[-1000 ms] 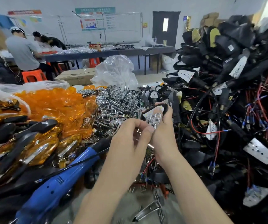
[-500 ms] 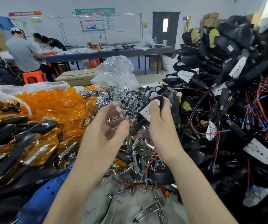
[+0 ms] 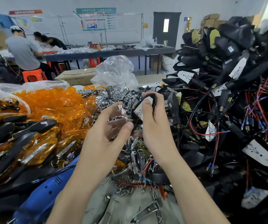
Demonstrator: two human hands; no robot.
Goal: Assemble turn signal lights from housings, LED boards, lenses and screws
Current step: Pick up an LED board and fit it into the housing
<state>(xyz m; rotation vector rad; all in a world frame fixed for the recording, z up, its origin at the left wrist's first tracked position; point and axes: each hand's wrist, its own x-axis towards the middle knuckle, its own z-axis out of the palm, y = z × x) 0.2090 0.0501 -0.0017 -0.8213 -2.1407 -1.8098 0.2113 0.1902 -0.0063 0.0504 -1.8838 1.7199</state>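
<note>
My right hand (image 3: 156, 125) grips a black housing (image 3: 152, 98) with a white LED board (image 3: 140, 110) showing inside it. My left hand (image 3: 107, 131) pinches a small chrome reflector piece (image 3: 123, 113) between thumb and fingers, just left of the housing and close to its open face. A heap of chrome reflectors (image 3: 114, 97) lies behind my hands. Orange lenses (image 3: 49, 104) are piled at the left. Loose screws (image 3: 114, 194) are scattered on the grey table in front of me.
A tall pile of black wired housings (image 3: 227, 102) fills the right. Finished amber lights (image 3: 25, 143) lie at the left, with a blue electric screwdriver (image 3: 38, 196) below them. A clear plastic bag (image 3: 115, 73), a carton and seated people at a far table stand behind.
My left hand came off the housing with a chrome piece pinched and now holds it beside the housing. My right hand lifted and tilted the housing, so the white board shows.
</note>
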